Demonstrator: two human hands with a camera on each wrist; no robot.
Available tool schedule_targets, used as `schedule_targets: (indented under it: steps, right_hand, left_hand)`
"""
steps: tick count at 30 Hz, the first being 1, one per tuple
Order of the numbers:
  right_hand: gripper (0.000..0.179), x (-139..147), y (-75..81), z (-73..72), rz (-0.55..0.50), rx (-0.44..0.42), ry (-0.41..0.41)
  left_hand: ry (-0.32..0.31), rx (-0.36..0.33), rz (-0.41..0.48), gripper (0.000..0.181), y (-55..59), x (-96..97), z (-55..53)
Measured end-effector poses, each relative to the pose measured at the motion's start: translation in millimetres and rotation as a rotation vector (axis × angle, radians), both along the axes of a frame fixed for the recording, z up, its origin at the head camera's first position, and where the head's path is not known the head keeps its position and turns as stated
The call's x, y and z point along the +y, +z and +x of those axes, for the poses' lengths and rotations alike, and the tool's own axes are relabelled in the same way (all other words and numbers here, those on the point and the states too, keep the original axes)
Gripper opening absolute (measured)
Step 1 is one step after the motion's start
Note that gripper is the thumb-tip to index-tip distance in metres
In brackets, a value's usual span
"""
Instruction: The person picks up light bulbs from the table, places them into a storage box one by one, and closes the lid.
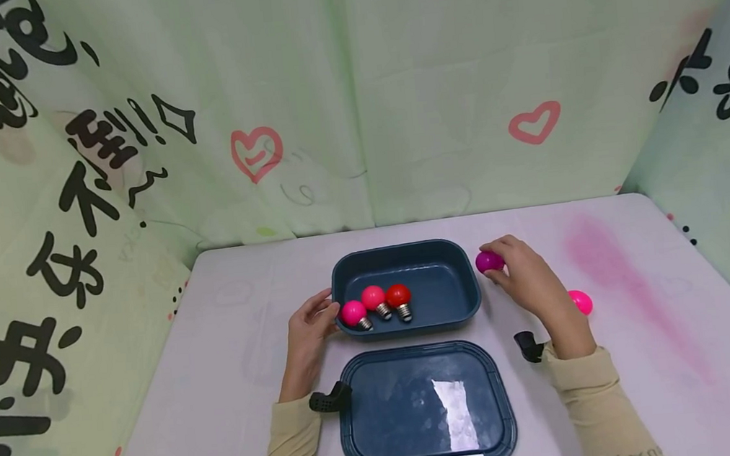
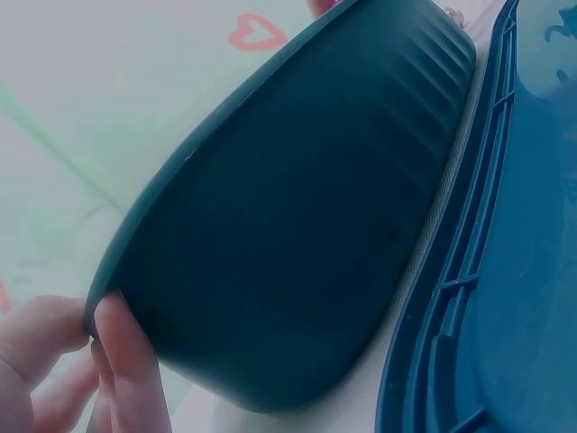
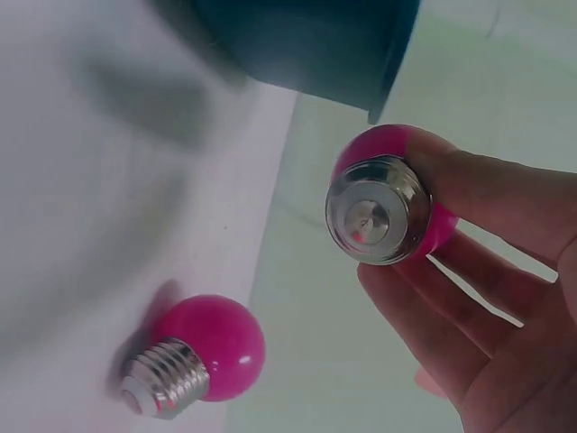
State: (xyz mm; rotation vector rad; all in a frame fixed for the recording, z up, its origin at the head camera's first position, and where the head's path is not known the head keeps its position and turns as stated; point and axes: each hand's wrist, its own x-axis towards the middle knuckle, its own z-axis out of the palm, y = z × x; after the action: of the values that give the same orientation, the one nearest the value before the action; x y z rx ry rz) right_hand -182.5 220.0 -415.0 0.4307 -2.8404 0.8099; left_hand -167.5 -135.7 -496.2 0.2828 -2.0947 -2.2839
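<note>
From the head camera, a pale lilac table (image 1: 220, 356) with a soft pink smear on its right side stands in a booth of light green cloth printed with black characters and red hearts. In the middle sits a dark blue plastic tub (image 1: 449, 300), rounded at the corners and matte, holding three small round bulbs (image 1: 376, 304) with ribbed metal screw bases (two pink, one red). Its flat, glossy lid (image 1: 426, 407) lies just in front of it, catching a white glare. The left hand (image 1: 308, 327) rests its fingers against the tub's left rim, while the right hand (image 1: 525, 275) pinches a magenta bulb (image 1: 489, 261) just beside the tub's right end, off the table; another pink bulb (image 1: 581, 302) lies on the table near that wrist. The left wrist camera shows the tub's smooth curved outer wall (image 2: 297, 234) filling the frame, with fingertips (image 2: 126, 361) curled on its edge and the lid's ridged rim (image 2: 460, 271) alongside. In the right wrist camera, the thumb and fingers (image 3: 487, 198) hold the magenta bulb (image 3: 383, 203) by its shiny globe, silver base toward the lens, below the tub's corner (image 3: 315, 45); the loose bulb (image 3: 194, 356) lies on its side on the table.
</note>
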Motion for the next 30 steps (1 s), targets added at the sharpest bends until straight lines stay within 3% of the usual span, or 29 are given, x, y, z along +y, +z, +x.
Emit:
schedule_targets:
  steps: [16, 30]
  right_hand:
    - [0.046, -21, 16.0, 9.3, -0.043, -0.022, -0.004]
    - [0.046, -44, 10.9, 8.9, 0.012, -0.023, 0.014]
  left_hand:
    - [-0.002, -0.007, 0.002, 0.037, 1.6, 0.3, -0.2]
    - [-0.011, -0.011, 0.008, 0.04, 2.5, -0.5, -0.4]
